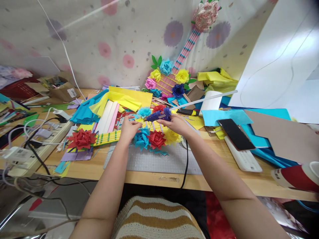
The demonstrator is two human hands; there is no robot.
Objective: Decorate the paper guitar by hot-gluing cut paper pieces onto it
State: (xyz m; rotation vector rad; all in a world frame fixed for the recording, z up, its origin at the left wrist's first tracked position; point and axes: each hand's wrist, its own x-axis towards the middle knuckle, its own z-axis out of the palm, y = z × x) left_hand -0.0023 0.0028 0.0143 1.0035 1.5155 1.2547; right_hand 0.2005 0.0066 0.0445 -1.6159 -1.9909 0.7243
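Note:
My right hand [175, 124] is wrapped round a blue hot glue gun [159, 115], its nozzle pointing left and a long glue stick [204, 100] jutting from its back. Close to the nozzle, the fingertips of my left hand [130, 128] are pinched together; what they hold, if anything, is too small to make out. Beneath both hands a yellow paper guitar lies on a grey cutting mat [149, 164]. Blue [141, 138] and red [156, 139] paper flowers sit along its near edge. Its green-marked neck [107, 137] runs left to another red flower [82, 138].
Another flowered paper guitar [169, 78] leans against the back wall. Power strips [41, 149] and tangled cables crowd the left. A phone [236, 134], cardboard [286, 136] and a red-and-white cup [296, 176] lie at right. The gun's black cord [186, 162] hangs over the front edge.

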